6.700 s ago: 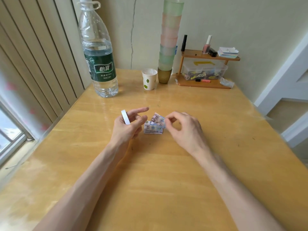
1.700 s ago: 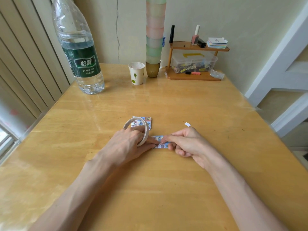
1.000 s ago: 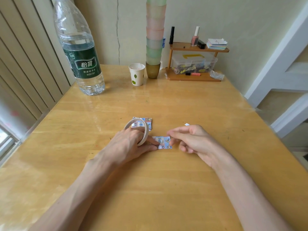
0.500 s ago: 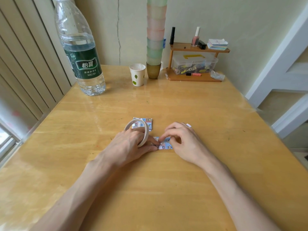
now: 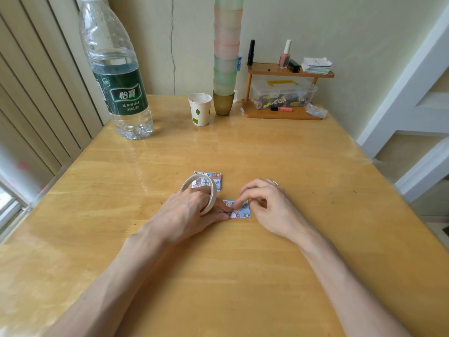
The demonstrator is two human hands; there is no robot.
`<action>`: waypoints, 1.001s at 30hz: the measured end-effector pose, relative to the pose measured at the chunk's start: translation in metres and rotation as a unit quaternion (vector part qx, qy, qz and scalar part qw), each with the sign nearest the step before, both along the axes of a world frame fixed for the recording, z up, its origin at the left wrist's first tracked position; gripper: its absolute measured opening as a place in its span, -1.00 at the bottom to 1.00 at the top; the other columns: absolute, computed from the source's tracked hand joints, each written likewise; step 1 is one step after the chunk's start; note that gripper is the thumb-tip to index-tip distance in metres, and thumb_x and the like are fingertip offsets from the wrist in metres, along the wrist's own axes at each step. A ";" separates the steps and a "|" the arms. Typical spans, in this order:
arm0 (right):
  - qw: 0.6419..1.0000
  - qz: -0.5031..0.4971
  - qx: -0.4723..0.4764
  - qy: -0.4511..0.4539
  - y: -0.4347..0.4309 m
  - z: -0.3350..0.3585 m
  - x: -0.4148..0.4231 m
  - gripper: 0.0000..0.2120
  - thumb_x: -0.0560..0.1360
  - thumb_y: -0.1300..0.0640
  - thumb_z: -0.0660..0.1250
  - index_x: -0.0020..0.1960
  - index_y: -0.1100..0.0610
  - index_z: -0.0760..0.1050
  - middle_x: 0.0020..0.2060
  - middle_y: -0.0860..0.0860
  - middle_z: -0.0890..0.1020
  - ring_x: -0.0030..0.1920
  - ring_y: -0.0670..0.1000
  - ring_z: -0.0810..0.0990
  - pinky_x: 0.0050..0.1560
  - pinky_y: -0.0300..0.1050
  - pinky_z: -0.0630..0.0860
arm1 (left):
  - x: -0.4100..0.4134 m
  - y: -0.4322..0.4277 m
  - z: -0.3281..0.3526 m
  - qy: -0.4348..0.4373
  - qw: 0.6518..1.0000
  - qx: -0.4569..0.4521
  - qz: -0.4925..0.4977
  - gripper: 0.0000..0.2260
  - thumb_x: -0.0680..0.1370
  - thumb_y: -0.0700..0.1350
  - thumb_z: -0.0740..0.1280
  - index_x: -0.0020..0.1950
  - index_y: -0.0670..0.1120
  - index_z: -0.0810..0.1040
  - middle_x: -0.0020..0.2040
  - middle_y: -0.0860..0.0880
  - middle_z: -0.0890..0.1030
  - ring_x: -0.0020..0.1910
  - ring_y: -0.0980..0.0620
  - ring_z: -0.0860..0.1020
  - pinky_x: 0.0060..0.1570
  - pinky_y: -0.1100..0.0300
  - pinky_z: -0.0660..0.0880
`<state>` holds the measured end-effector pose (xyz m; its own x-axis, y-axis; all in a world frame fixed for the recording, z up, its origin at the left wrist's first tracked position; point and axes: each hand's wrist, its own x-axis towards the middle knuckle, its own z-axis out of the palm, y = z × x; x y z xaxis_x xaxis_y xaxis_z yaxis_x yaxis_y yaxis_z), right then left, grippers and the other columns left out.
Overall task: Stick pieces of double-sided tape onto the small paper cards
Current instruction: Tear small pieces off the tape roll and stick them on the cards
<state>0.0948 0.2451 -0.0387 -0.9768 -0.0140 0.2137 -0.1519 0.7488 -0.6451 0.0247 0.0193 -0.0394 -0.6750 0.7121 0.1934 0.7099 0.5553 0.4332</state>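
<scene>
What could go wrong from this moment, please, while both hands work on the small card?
The tape roll rides on the left hand close beside the card; it could catch the card and drag it. The right hand touches the same small card, so the tape may go on crooked or stick to skin.

The card [image 5: 243,212] is showing a blue, pink and white patchwork print; the tape roll [image 5: 213,198] is looking cream. The bottle [image 5: 126,96] is wearing a dark green label, the paper cup [image 5: 199,110] is showing green leaves, and the tabletop [image 5: 267,154] is glowing honey-yellow woodgrain.
</scene>
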 end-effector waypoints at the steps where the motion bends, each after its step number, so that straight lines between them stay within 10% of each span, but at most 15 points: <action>1: 1.000 0.003 0.006 -0.003 -0.001 0.000 0.001 -0.47 0.55 0.42 0.19 -0.13 -0.15 0.74 0.03 -0.22 0.61 0.07 -0.21 0.44 -0.03 -0.45 0.28 | 0.000 0.000 0.000 0.000 1.000 0.000 -0.001 -0.79 0.58 0.29 0.34 0.15 0.34 0.67 0.11 0.28 0.61 0.05 0.19 0.58 -0.11 0.11 0.56; 19: 0.992 -0.012 -0.128 -0.005 -0.002 0.005 0.000 -0.66 0.55 0.33 0.34 0.06 -0.07 0.72 0.03 -0.17 0.71 0.10 -0.17 0.62 0.06 -0.47 0.39 | 0.002 0.001 0.002 -0.010 1.000 -0.001 0.004 -0.77 0.58 0.28 0.33 0.15 0.30 0.69 0.09 0.29 0.59 0.06 0.18 0.56 -0.10 0.12 0.54; 30: 1.000 -0.024 -0.010 -0.010 -0.007 -0.006 -0.004 -0.83 0.51 0.02 0.53 0.08 -0.16 0.68 0.05 -0.22 0.60 0.18 -0.15 0.54 0.23 -0.27 0.38 | 0.003 0.000 0.004 -0.012 1.000 0.003 -0.003 -0.81 0.59 0.26 0.34 0.16 0.34 0.67 0.12 0.26 0.60 0.03 0.18 0.56 -0.14 0.11 0.54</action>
